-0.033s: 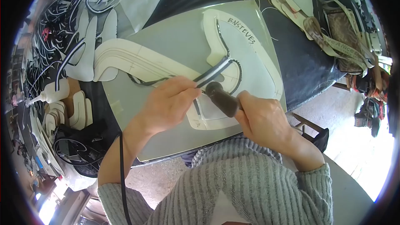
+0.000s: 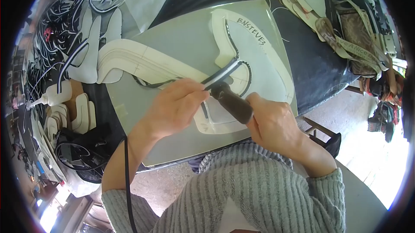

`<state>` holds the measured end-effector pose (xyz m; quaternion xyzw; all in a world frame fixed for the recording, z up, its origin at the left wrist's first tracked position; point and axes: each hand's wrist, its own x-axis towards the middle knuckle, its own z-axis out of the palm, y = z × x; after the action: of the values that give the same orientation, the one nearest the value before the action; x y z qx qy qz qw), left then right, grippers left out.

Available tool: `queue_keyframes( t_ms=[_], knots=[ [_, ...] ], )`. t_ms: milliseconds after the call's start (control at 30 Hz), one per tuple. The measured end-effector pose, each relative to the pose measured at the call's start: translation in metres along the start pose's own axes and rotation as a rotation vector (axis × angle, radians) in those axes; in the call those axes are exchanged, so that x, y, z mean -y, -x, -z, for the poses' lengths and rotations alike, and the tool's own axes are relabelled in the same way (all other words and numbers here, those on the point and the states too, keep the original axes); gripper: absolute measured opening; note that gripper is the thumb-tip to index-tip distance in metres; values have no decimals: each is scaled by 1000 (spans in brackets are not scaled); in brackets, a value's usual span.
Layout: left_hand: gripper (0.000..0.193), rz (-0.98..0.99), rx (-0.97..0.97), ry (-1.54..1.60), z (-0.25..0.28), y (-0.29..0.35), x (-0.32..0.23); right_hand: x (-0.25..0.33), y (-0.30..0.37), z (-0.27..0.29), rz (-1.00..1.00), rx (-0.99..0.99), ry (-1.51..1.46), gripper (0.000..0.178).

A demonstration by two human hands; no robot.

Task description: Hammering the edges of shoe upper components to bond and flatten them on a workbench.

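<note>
My left hand (image 2: 179,105) is closed, pinching a narrow black-and-white striped strip (image 2: 222,73) between thumb and fingers. That strip slants up to the right over a cream curved pattern piece (image 2: 276,62) with a dark-edged cut-out. In my right hand (image 2: 274,120), fingers wrapped round it, is a dark brown tool that looks like a hammer (image 2: 235,105). Its dark rounded end lies against or just beside the strip, close to my left fingertips; exact contact cannot be made out. Another long cream piece (image 2: 142,56) with curved lines stretches left from under the strip.
A pale work board (image 2: 151,155) lies under the pieces on a black-covered table (image 2: 322,75). Left are tangled striped strips (image 2: 47,17), a white squeeze bottle (image 2: 60,95) and stacked cream cut pieces (image 2: 82,116). More pieces (image 2: 304,4) lie far right. A black cable (image 2: 126,168) crosses my left arm.
The hammer-like tool has tilted slightly, its dark end shifting a little up and left and its brown body a little to the right. My left hand and the strip are nearly unmoved.
</note>
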<state>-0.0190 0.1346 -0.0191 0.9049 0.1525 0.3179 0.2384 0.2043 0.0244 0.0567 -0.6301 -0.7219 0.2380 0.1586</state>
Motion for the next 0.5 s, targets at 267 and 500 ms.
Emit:
queue_keyframes(
  t_ms=[267,500],
  knots=[
    [37,252,90,93,15,-18,-3,-6,-1,-12,-34,181,147,39],
    [35,-164,96,-104,16,-9,5,-9,0,-13,-37,148,103,39]
  ],
)
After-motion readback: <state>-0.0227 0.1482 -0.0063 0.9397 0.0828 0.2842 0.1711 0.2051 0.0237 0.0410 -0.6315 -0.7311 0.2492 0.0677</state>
